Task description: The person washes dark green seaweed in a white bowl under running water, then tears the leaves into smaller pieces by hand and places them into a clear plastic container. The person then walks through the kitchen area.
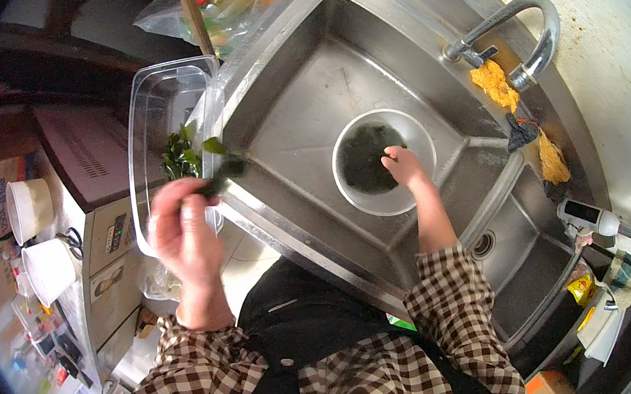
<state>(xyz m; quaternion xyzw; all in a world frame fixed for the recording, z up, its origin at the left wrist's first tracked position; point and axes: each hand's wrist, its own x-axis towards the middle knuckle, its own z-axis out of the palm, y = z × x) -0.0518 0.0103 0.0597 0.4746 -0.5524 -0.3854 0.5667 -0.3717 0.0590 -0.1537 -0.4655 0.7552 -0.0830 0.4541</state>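
Observation:
My left hand is raised over the near end of a clear plastic container, its fingers closed on a dark green leafy strip, blurred by motion. More green leaves lie inside that container, which stands at the sink's left rim. A round white-rimmed bowl sits in the large basin of the steel sink, holding dark green leafy pieces in liquid. Over the bowl's right part is my right hand, fingers curled; whether anything is between them cannot be told.
A chrome faucet curves over the sink's back rim beside orange scrubbing cloths. A smaller basin adjoins at right. White tubs and scissors are at left. A plastic bag hangs behind.

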